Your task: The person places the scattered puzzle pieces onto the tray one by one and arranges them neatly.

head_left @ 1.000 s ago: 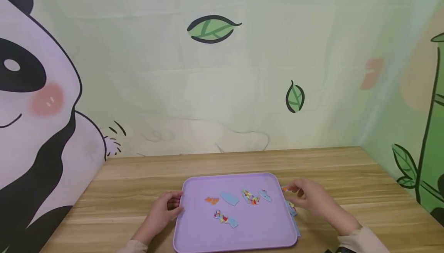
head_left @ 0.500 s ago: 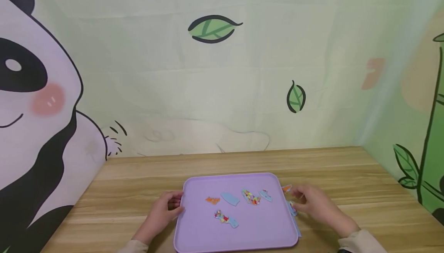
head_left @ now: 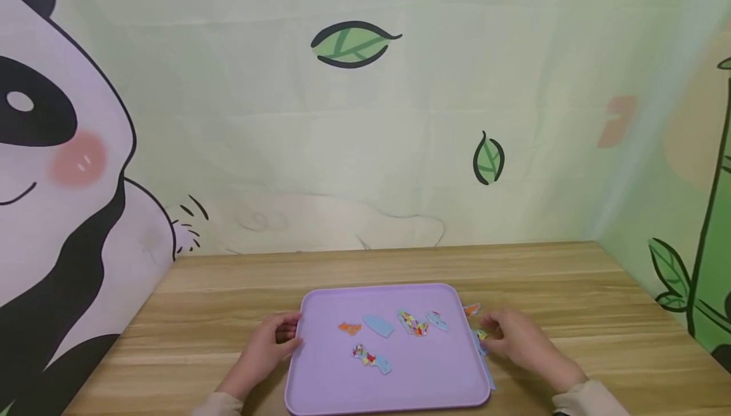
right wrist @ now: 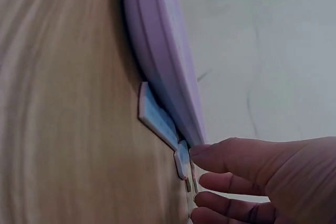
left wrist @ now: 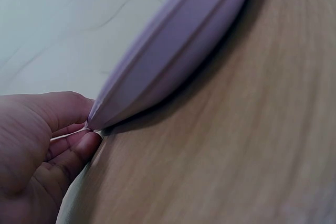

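Two hands' fingers: loosely bent, the thumb parted from the forefinger on each.
Left hand (head_left: 268, 347): fingertips and thumb tip touch the tray (head_left: 434, 371) at its left edge, nearer the far corner.
Right hand (head_left: 516, 343): just outside the tray's right edge, tips at a patchwork piece (head_left: 481, 335); contact or hold cannot be told.
Along the tray's right edge: an orange scrap (head_left: 471, 309) sits nearest the far corner, the patchwork piece next, then a blue strip (head_left: 489, 373) towards the near corner; whether they reach beneath is hidden.
On the tray, towards the far edge: orange piece (head_left: 349, 328), plain blue piece (head_left: 378, 326), multicoloured piece (head_left: 413, 324) and small pale-blue piece (head_left: 437, 321), left to right, all apart.
On the tray, closer to the middle: a long piece (head_left: 371, 360), slanting.
Tray: lilac, flat on the wooden surface (head_left: 240, 283), well apart from its left edge.
Wall behind the far edge: painted panda (head_left: 103, 111).
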The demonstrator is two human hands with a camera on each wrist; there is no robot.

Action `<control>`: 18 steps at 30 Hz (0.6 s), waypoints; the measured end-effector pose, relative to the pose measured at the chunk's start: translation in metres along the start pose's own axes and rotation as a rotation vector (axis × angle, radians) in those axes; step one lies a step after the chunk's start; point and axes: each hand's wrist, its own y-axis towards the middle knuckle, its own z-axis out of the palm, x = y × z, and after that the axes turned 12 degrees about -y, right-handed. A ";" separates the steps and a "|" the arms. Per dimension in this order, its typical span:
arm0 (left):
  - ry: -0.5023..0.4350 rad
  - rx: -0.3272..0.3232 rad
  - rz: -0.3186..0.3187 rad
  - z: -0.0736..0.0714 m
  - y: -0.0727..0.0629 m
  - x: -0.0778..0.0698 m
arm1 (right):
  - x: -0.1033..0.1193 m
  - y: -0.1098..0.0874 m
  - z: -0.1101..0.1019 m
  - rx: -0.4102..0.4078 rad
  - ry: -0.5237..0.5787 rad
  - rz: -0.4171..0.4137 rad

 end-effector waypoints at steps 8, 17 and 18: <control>0.001 0.009 0.003 0.000 0.000 -0.001 | 0.002 0.000 0.004 0.005 -0.040 0.017; 0.010 0.007 0.004 0.000 0.000 -0.001 | 0.004 0.001 0.006 0.003 -0.037 0.036; 0.011 0.008 0.003 0.000 0.000 -0.001 | 0.004 0.001 0.006 0.002 -0.035 0.037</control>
